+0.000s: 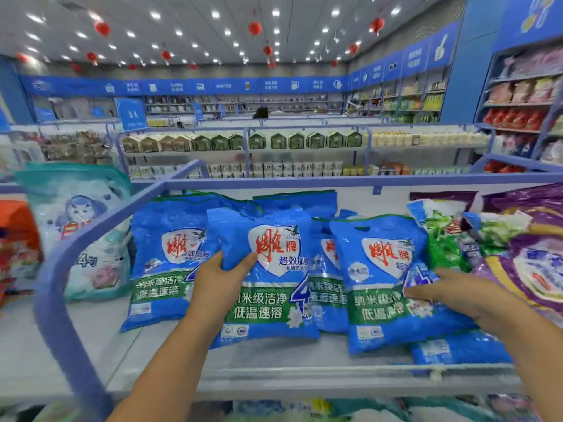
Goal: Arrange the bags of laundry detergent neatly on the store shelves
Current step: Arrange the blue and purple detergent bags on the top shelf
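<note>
On the grey store shelf, the blue plastic detergent bags lean unevenly and overlap, so most tidying remains, while the left hand grips the middle blue bag and the right hand presses flat-fingered on the right blue bag.

I stand in a store under a grey ceiling dotted with small white spotlights, with red lanterns hanging at twelve o'clock. A blue sign band runs along the far wall above stocked shelves, and at two o'clock a tall blue unit holds bright packets. Straight ahead across the aisle, a low gondola with blue rails carries house-shaped boxes over rows of pale cartons.
</note>
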The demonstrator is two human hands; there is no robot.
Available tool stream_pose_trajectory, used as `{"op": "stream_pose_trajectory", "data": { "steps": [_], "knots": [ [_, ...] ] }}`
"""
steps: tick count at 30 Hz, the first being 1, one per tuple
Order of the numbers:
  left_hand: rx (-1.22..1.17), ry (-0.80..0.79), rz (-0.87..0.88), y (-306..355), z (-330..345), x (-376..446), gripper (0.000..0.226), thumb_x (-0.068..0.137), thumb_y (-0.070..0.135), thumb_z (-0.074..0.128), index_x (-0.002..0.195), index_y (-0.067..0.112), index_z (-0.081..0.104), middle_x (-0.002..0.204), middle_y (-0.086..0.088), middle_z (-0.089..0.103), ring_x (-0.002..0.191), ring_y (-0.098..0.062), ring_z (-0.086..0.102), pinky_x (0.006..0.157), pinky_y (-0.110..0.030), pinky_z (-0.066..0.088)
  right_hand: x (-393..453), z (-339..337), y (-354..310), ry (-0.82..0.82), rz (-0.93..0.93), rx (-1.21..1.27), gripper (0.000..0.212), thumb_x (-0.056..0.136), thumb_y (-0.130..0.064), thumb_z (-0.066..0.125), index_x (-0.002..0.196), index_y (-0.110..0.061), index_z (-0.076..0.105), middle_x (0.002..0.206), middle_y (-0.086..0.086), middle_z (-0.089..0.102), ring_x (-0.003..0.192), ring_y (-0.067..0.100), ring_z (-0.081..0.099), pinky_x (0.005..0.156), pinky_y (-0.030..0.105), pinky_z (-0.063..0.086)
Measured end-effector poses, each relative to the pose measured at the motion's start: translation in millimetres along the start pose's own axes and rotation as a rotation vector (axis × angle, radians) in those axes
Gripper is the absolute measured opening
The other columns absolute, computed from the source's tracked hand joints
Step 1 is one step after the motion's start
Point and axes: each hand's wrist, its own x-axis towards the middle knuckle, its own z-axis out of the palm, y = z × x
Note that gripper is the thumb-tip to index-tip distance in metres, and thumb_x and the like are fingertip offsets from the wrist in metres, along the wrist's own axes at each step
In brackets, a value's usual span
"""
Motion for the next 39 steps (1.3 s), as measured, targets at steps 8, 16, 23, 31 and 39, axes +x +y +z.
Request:
{"op": "stream_pose_trajectory", "data": {
  "steps": [8,16,23,31,39],
  "knots": [
    [0.065,0.118,0.074,-10,-99,39,0.009,0.091,0.027,0.072,0.088,0.030,0.063,0.083,0.028,0.063,0.084,-0.006,0.062,0.068,-0.022,0.043,-6,69,-32,0.110,-0.249,0.180,0.043,0.078,-0.020,0.084,0.116,-0.015,0.064,0.109,0.008,0.074,0.104,0.034,0.069,0.094,0.048,0.053],
    [0.491,0.342,0.063,-26,-116,47,0.031,0.091,0.057,0.059,0.100,0.027,0.063,0.086,0.003,0.064,0.091,-0.032,0.061,0.070,-0.036,0.040,0,155,-87,0.182,-0.393,0.474,0.021,0.087,-0.006,0.074,0.100,-0.019,0.063,0.088,-0.004,0.073,0.069,0.001,0.068,0.066,0.021,0.049],
    [0.613,0.487,0.211,-41,-112,44,0.080,0.092,0.043,0.066,0.154,0.015,0.025,0.151,-0.018,0.041,0.135,-0.040,0.044,0.097,-0.053,0.045,13,209,-70,0.287,-0.296,-0.012,0.034,0.095,-0.036,0.063,0.122,-0.015,0.058,0.123,0.006,0.065,0.113,0.028,0.060,0.081,0.033,0.042],
    [1.018,0.236,0.616,-72,-92,-1,0.102,0.067,0.080,0.062,0.153,0.031,0.037,0.167,-0.018,-0.003,0.153,-0.042,-0.004,0.117,-0.068,0.007,20,205,-62,0.234,-0.275,0.262,0.039,0.100,-0.028,0.060,0.133,-0.011,0.050,0.131,-0.002,0.053,0.078,0.006,0.059,0.060,0.022,0.046],
    [1.254,0.022,0.414,-86,-100,35,0.135,0.041,0.101,0.046,0.157,0.045,0.007,0.168,-0.002,-0.010,0.153,-0.039,0.002,0.107,-0.076,0.022,35,187,-75,0.240,-0.352,0.451,0.016,0.098,-0.019,0.063,0.108,-0.023,0.051,0.097,-0.017,0.056,0.072,0.001,0.051,0.063,0.027,0.047]
  ]
}}
